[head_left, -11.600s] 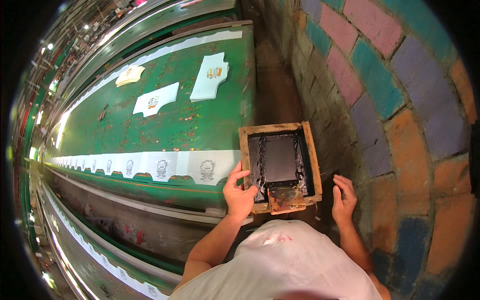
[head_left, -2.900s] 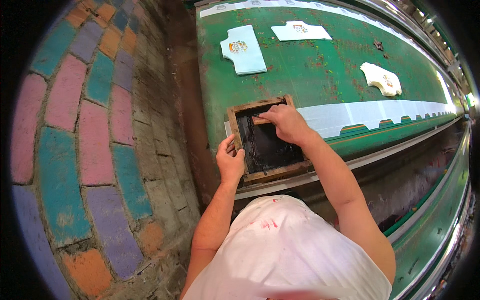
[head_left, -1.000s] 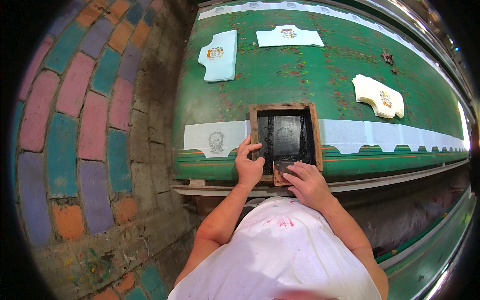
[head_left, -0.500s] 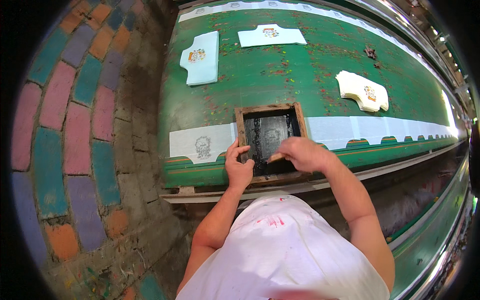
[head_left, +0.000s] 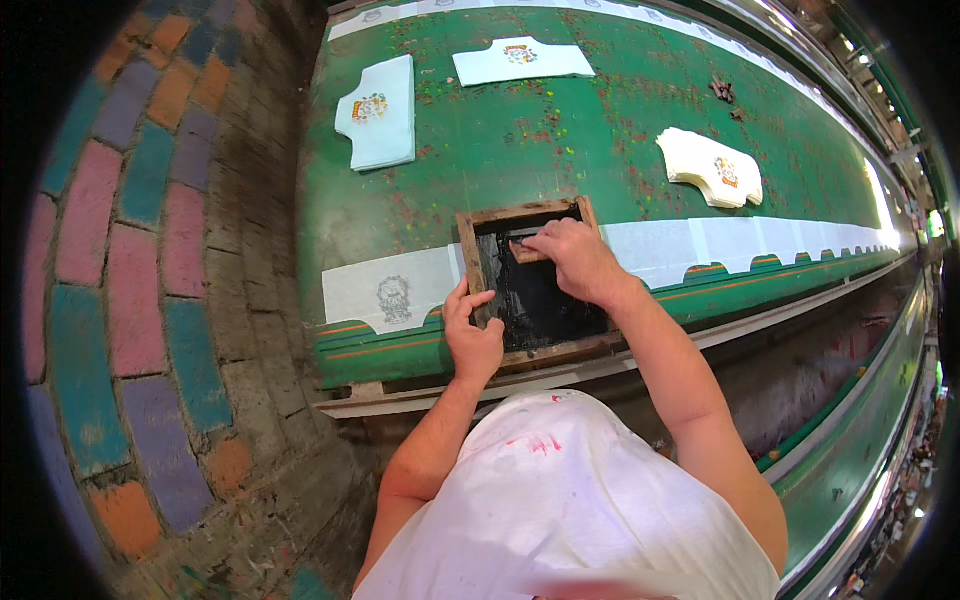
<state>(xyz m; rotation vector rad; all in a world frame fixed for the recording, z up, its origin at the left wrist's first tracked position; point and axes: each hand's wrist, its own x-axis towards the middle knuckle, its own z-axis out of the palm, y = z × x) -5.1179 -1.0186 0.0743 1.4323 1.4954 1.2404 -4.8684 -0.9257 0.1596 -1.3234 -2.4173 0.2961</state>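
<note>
A wooden screen-printing frame [head_left: 467, 250] lies on the near edge of a long green table, over a row of white cut pieces. Black ink [head_left: 548, 308] coats the mesh inside it. My left hand [head_left: 474, 332] grips the frame's left wall, with the fingers outside and the thumb at the inner side. My right hand [head_left: 578, 260] is closed on a small wooden squeegee [head_left: 522, 252] toward the far end of the mesh; its blade edge is hidden. Just left of the frame, a white piece [head_left: 350, 290] bears a grey-black printed figure [head_left: 394, 298].
Light blue stacks of printed cut pieces [head_left: 385, 120] [head_left: 522, 66] and a cream stack [head_left: 706, 166] lie farther across the table [head_left: 450, 190]. More white pieces [head_left: 652, 252] run off to the right. A pale rail [head_left: 420, 402] borders the near edge; painted bricks [head_left: 140, 290] cover the floor at left.
My right hand has pushed the squeegee from the near end of the mesh toward the far end. My left hand keeps its grip on the frame. The whole view has shifted slightly.
</note>
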